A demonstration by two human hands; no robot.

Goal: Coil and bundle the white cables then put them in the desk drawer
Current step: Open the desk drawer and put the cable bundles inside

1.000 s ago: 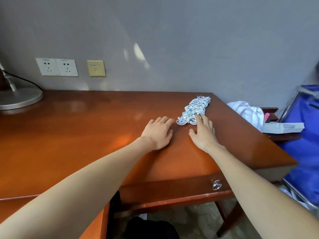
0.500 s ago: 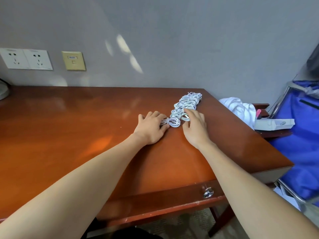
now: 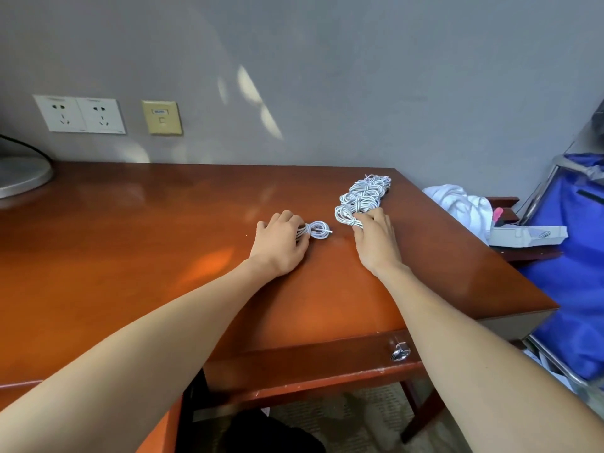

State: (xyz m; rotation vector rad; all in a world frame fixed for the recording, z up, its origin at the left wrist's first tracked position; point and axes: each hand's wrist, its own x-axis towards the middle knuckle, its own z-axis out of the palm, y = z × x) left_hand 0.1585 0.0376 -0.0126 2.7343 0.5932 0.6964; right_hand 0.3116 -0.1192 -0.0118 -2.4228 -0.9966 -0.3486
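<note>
At the far left we see a round metal lamp base (image 3: 19, 178) on the red-brown bench (image 3: 130, 256), and on the grey wall above it two white wall sockets (image 3: 80, 115) with a yellow plate (image 3: 161, 117) just to their right. Toward the middle of the bench our left hand (image 3: 281, 243) lies palm down, its fingers (image 3: 299, 228) curled over one end of a small coil (image 3: 317, 230) of white cable, whose loop sticks out to the right and lies flat on the wood. A bare gap separates it from our right hand (image 3: 376, 243), whose fingers (image 3: 372, 219) and thumb pinch the near end of the pile of white cables (image 3: 364, 194). That pile stretches away toward the bench's far right corner. Below the near edge, the drawer (image 3: 310, 364) is closed, its metal knob (image 3: 401, 351) showing beside our right forearm. To the right of the bench lie a white cloth (image 3: 457, 204) and a pale box (image 3: 526, 235), with a blue cart (image 3: 575, 256) at the right edge.
</note>
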